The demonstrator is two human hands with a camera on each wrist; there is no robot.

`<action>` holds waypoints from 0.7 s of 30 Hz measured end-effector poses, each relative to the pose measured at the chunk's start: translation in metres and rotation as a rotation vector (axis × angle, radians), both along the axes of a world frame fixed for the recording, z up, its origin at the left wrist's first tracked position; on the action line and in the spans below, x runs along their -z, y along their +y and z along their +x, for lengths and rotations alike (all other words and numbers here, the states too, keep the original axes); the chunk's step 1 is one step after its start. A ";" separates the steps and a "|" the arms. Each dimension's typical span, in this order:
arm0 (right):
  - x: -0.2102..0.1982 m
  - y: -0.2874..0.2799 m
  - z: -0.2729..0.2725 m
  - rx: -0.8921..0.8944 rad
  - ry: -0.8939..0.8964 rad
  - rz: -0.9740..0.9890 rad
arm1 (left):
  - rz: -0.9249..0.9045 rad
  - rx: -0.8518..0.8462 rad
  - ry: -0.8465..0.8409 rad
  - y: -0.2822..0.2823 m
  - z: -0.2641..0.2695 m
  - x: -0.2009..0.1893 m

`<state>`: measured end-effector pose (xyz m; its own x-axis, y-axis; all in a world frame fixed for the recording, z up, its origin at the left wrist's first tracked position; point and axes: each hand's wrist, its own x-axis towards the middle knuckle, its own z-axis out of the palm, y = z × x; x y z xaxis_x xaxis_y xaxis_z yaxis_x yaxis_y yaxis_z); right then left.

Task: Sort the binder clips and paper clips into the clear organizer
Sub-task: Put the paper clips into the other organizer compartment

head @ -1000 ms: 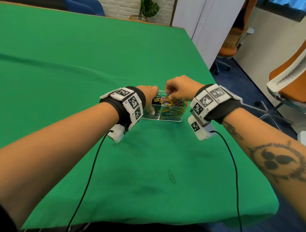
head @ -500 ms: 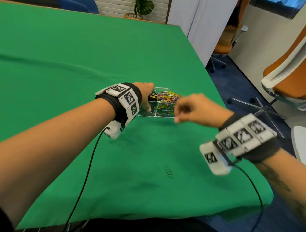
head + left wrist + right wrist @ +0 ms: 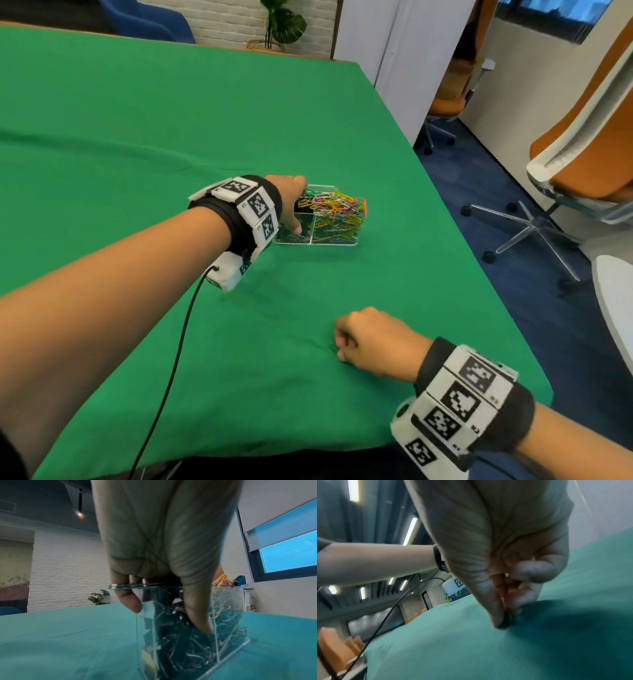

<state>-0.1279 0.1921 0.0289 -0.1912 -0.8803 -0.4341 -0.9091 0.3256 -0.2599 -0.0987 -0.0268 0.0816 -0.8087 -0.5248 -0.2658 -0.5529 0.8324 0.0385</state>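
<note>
The clear organizer (image 3: pixel 342 244) stands on the green cloth right of centre. Coloured paper clips (image 3: pixel 337 207) heap above its right compartments, and black binder clips (image 3: pixel 171 642) fill a left one. My left hand (image 3: pixel 298 209) grips the organizer's left end, with the thumb (image 3: pixel 197 615) pressed on the near wall and the fingers (image 3: pixel 132 601) curled round the corner. Near the table's front edge my right hand (image 3: pixel 339 347) is down on the cloth. Its thumb and forefinger pinch a small dark paper clip (image 3: pixel 506 622), which the hand mostly hides.
The green cloth (image 3: pixel 171 137) covers the whole table, whose right edge drops to a blue floor. Orange office chairs (image 3: pixel 582 144) stand to the right. A black cable (image 3: pixel 171 359) hangs from my left wrist across the cloth.
My right hand left the organizer, swept back toward the front edge and came down on the loose paper clip. The left hand kept its hold on the organizer.
</note>
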 end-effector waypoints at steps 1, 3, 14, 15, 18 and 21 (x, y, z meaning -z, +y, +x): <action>-0.004 -0.002 -0.003 0.008 -0.012 -0.017 | -0.004 0.003 -0.001 0.000 0.000 0.000; -0.019 -0.013 -0.018 0.055 -0.017 -0.129 | -0.004 0.004 -0.001 -0.001 -0.001 0.000; -0.075 -0.116 -0.103 0.300 0.180 -0.538 | -0.004 0.012 0.024 -0.005 -0.002 0.003; -0.074 -0.119 -0.105 0.301 0.187 -0.533 | -0.003 0.014 0.024 -0.005 -0.002 0.004; -0.070 -0.123 -0.108 0.286 0.195 -0.511 | -0.001 0.017 0.024 -0.006 -0.002 0.004; -0.070 -0.122 -0.114 0.274 0.148 -0.520 | 0.000 0.018 0.029 -0.007 -0.002 0.005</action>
